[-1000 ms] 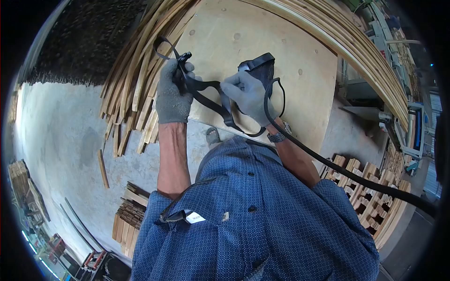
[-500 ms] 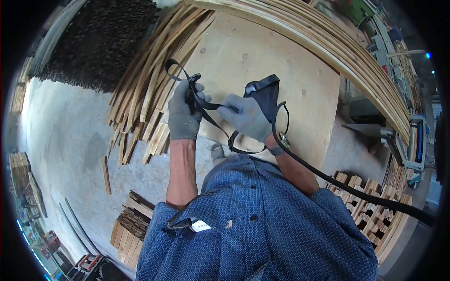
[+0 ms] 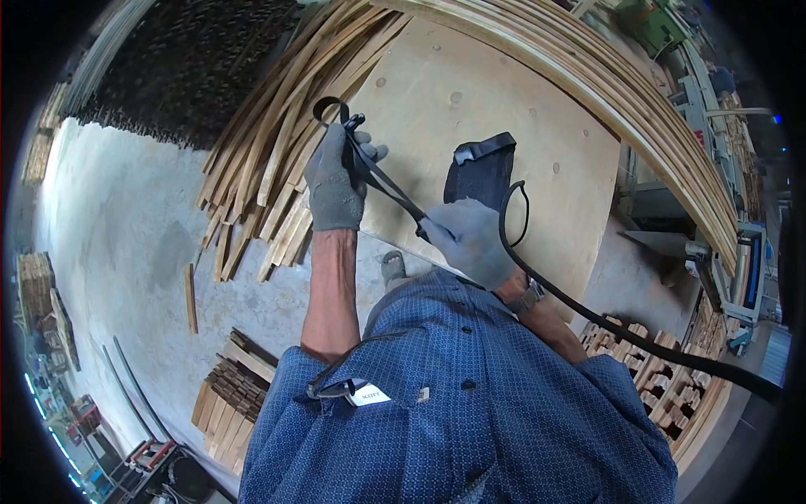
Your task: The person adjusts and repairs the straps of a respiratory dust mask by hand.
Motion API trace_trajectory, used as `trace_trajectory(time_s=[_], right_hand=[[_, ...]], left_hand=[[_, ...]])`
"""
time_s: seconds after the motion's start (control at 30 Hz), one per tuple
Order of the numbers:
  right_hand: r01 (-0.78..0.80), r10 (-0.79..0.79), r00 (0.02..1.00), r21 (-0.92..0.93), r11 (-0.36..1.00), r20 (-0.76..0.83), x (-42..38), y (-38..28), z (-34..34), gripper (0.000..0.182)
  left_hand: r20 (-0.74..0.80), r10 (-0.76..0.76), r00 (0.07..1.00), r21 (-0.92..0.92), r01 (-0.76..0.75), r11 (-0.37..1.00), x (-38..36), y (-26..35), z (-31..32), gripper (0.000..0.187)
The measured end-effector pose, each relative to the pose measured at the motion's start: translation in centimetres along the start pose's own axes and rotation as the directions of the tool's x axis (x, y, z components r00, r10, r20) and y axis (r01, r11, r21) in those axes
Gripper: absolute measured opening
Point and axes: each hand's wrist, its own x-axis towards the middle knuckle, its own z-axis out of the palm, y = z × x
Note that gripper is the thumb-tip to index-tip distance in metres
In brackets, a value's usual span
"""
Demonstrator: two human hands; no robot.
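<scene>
- Head view, looking straight down past my blue shirt (image 3: pixel 478 403): both gloved hands are out in front, with a black strap (image 3: pixel 392 193) stretched between them.
- Left hand (image 3: pixel 337 185): fingers curled, thumb laid along the strap, gripping it near a small black clip (image 3: pixel 355 123); a loop of strap stands up beyond the thumb.
- Right hand (image 3: pixel 470 242): closed, pinching the strap's lower end between thumb and fingers, next to a dark fitting (image 3: pixel 421 232) at the fingertips.
- So there's the strap, in the air over the near edge of the board (image 3: pixel 537 126), and it looks doubled, two runs close together and fairly straight.
- Step in hand, as I judge it: working along the strap, one hand anchoring, the other sorting or adjusting its length.
- What a next move calls for, I'd say: a firm left hold, the two runs kept from twisting, and the right fingertips free enough to work that fitting.
- Just beyond my right hand lies a black pouch (image 3: pixel 480 178) on the board, its own buckle (image 3: pixel 464 156) showing.
- Watch the black cord (image 3: pixel 621 332): it passes right beside my right hand and wrist, so it could snag.
- Left of the board, loose wood strips (image 3: pixel 277 160) lie well clear of the pouch.
</scene>
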Motion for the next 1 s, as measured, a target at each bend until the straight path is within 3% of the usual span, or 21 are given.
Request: trace_trajectory(time_s=[0.2, 0.3, 0.4, 0.47, 0.6, 0.7, 0.77, 0.8, 0.87, 1.0], right_hand=[[0.069, -0.056, 0.992, -0.121, 0.99, 0.111, -1.5, 0.5, -1.1, 0.009], [0.022, 0.001, 0.99, -0.156, 0.987, 0.144, -2.7, 0.8, -1.4, 0.007], [0.001, 0.013, 0.997, -0.174, 0.985, 0.078, -3.7, 1.0, -2.1, 0.007], [0.071, -0.079, 0.997, -0.228, 0.971, -0.026, -3.9, 1.3, -3.3, 0.007], [-0.016, 0.013, 1.0, -0.223, 0.975, -0.016, -6.1, 3.5, -4.1, 0.008], [-0.044, 0.041, 0.999, -0.161, 0.986, -0.019, -7.7, 5.3, -3.4, 0.009], [-0.178, 0.185, 0.971, 0.058, 0.982, -0.151, -8.7, 6.1, -2.6, 0.011], [-0.183, 0.189, 0.97, 0.057, 0.982, -0.151, -8.6, 6.2, -2.4, 0.011], [-0.29, 0.409, 0.897, 0.473, 0.832, -0.17, -7.8, 6.5, -1.5, 0.015], [-0.273, 0.441, 0.876, 0.554, 0.787, -0.195, -7.7, 6.4, -0.2, 0.027]], left_hand=[[-0.034, 0.103, 0.994, -0.105, -0.106, 0.989, 1.0, 1.2, 0.3, 0.036], [-0.068, 0.121, 0.99, -0.148, -0.129, 0.98, 1.5, 1.4, -0.1, 0.035], [-0.088, 0.181, 0.98, -0.117, -0.19, 0.975, 1.6, 0.7, -0.6, 0.035], [-0.087, 0.186, 0.979, -0.148, -0.197, 0.969, 1.5, 0.3, -1.1, 0.034], [-0.113, 0.208, 0.972, -0.146, -0.223, 0.964, 0.6, 0.2, -0.4, 0.032], [-0.104, 0.232, 0.967, -0.096, -0.242, 0.966, -0.2, 1.0, 0.1, 0.032], [-0.051, 0.315, 0.948, -0.053, -0.317, 0.947, -1.1, 1.9, 0.8, 0.032], [-0.055, 0.325, 0.944, -0.015, -0.326, 0.945, -1.8, 2.4, 1.5, 0.031], [-0.071, 0.349, 0.934, -0.019, -0.351, 0.936, -2.6, 3.4, 2.1, 0.031], [-0.082, 0.409, 0.909, -0.033, -0.413, 0.91, -2.8, 4.3, 2.2, 0.03]])
